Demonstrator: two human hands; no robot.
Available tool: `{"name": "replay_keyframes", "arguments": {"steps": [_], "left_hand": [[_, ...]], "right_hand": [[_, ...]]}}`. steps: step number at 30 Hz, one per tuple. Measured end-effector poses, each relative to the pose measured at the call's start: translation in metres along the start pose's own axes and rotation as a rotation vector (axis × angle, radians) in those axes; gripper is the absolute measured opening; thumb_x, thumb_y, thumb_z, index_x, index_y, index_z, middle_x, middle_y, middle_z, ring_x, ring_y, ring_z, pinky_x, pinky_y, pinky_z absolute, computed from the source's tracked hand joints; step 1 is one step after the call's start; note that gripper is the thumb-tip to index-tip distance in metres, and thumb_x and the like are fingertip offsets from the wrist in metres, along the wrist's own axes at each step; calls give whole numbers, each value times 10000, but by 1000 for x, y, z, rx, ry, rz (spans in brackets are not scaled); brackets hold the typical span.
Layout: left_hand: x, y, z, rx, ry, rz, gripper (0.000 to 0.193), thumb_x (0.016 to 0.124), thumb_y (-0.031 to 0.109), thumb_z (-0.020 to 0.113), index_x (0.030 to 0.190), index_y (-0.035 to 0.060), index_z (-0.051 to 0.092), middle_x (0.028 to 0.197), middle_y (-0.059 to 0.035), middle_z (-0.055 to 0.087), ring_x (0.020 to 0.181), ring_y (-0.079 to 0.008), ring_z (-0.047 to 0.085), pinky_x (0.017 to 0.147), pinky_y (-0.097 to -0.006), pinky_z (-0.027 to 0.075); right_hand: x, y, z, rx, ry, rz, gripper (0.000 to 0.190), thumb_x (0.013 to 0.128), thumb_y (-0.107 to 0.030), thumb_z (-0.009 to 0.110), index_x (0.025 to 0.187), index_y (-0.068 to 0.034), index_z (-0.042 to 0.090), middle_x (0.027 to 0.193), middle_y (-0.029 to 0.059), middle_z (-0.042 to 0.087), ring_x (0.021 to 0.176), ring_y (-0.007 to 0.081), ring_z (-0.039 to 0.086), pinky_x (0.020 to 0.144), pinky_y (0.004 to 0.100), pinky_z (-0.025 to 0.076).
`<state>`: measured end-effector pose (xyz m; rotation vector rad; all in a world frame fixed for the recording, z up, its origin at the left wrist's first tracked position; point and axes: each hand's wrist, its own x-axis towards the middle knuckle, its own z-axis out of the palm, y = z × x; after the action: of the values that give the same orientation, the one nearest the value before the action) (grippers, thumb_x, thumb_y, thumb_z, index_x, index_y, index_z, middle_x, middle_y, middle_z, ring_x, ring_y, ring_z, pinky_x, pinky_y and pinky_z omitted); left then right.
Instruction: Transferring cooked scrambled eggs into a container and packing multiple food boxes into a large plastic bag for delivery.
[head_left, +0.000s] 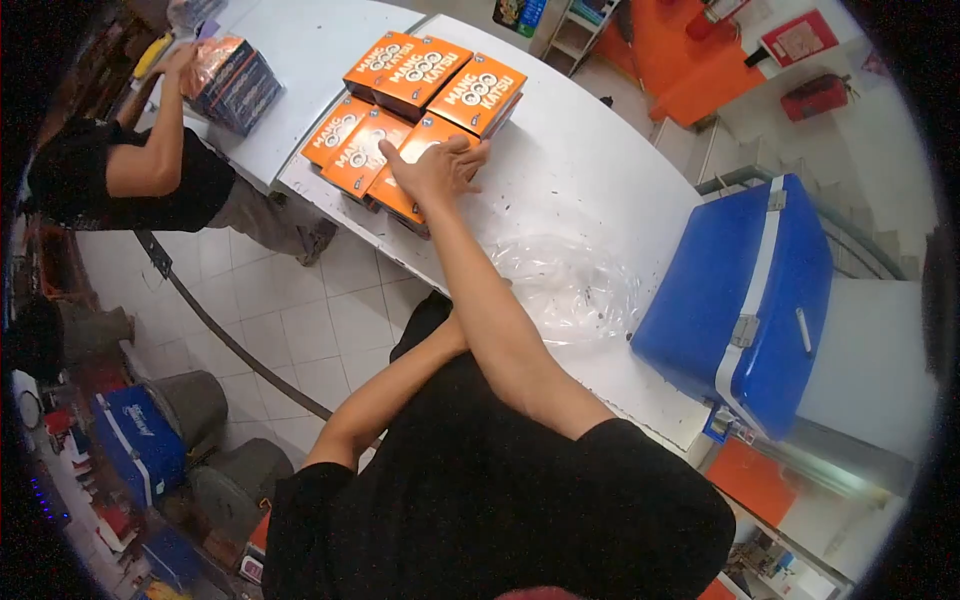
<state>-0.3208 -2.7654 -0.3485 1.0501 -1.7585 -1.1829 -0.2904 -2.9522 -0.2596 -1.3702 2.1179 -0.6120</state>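
Observation:
Several orange and black printed boxes (409, 71) stand grouped in stacks on the white table (592, 161). My right hand (442, 169) lies over the near boxes, fingers spread, thumb on one box top and fingertips at the right edge of the nearest stack. It holds nothing that I can see. My left arm crosses beneath my right forearm, which hides most of my left hand (508, 283); only a fingertip shows, beside a clear plastic bag (574, 289) lying on the table. Whether it grips the bag cannot be seen.
At the table's right end stands a large blue cooler box (735, 292). Another person (142, 169) at the upper left handles a plastic-wrapped bundle of boxes (244, 94). Grey bins (191, 409) and a smaller blue cooler (142, 442) are at the lower left. A dark strap or hose (240, 356) stretches across the tiled floor.

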Motion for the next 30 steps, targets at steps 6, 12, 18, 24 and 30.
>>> {"name": "replay_keyframes", "arguments": {"steps": [6, 12, 18, 24, 30], "left_hand": [[-7, -45, 3, -93, -152, -205, 434, 873, 196, 661, 1233, 10, 504, 1018, -92, 528, 967, -199, 497, 878, -341, 429], [-14, -77, 20, -132, -265, -180, 427, 957, 138, 509, 1358, 22, 418, 891, -30, 477, 842, -161, 469, 801, -295, 428], [16, -67, 9, 495, -232, -260, 515, 838, 193, 632, 1283, 9, 450, 1232, -250, 533, 1242, -382, 455, 1009, -469, 392], [35, -9, -21, 367, -266, -348, 818, 710, 174, 734, 1395, -17, 329, 1184, -340, 419, 1023, -521, 545, 911, -484, 482], [47, -2, -20, 379, -263, -333, 968, 637, 224, 786, 1429, -16, 282, 1134, -343, 441, 1030, -510, 539, 932, -461, 477]], "right_hand": [[-8, -5, -4, -235, -260, 4, 1228, 608, -539, 812, 1372, 131, 122, 1439, 402, 89, 1365, 518, 164, 963, 726, 315], [1, 1, -14, -229, -271, 69, 1251, 602, -505, 807, 1429, 107, 96, 1389, 376, 239, 1300, 466, 323, 925, 558, 468], [-11, 21, -81, -232, -302, -235, 1172, 573, -488, 790, 1376, 126, 197, 1262, 330, 368, 1213, 439, 418, 919, 468, 483], [-9, 114, -196, -141, -541, -392, 1049, 584, -486, 824, 1272, 82, 272, 967, 239, 569, 812, 309, 624, 750, 321, 523], [-2, 215, -202, -282, -946, -31, 1010, 601, -408, 842, 1301, 34, 265, 833, 173, 592, 665, 217, 602, 577, 296, 489]]}}
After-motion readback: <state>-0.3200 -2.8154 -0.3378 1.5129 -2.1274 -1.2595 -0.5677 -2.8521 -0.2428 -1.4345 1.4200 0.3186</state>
